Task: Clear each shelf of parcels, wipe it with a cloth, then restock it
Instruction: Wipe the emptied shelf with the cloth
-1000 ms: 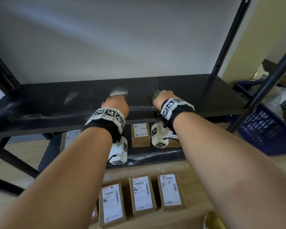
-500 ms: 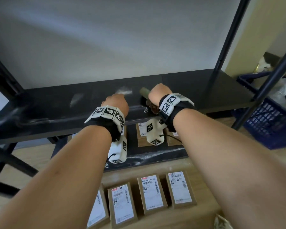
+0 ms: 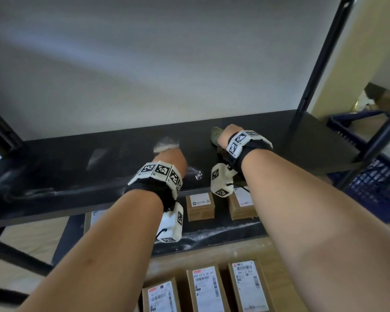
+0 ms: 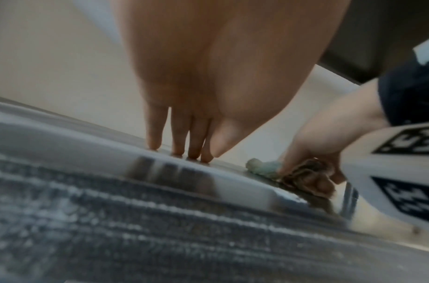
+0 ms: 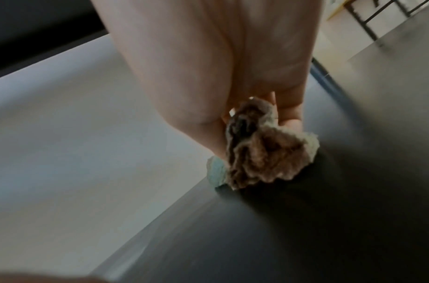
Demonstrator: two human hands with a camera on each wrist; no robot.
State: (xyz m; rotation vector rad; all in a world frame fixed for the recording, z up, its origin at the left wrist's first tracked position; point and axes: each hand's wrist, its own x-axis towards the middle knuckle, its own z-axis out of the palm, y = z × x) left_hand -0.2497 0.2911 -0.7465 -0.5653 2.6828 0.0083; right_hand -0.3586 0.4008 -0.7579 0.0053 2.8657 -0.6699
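Right hand point(image 3: 225, 136) bunches soiled cloth point(image 5: 261, 153), fingers clamped round it, pressing it on black shelf point(image 3: 313, 140) to wipe. Left hand point(image 4: 184, 134) braces, straight fingers together on dusty board. Parcels point(image 3: 206, 289) wait on floor for restocking.

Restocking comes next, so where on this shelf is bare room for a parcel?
The shelf lies bare left of the left hand and right of the right hand gripping the cloth. Between the hands it is tight.
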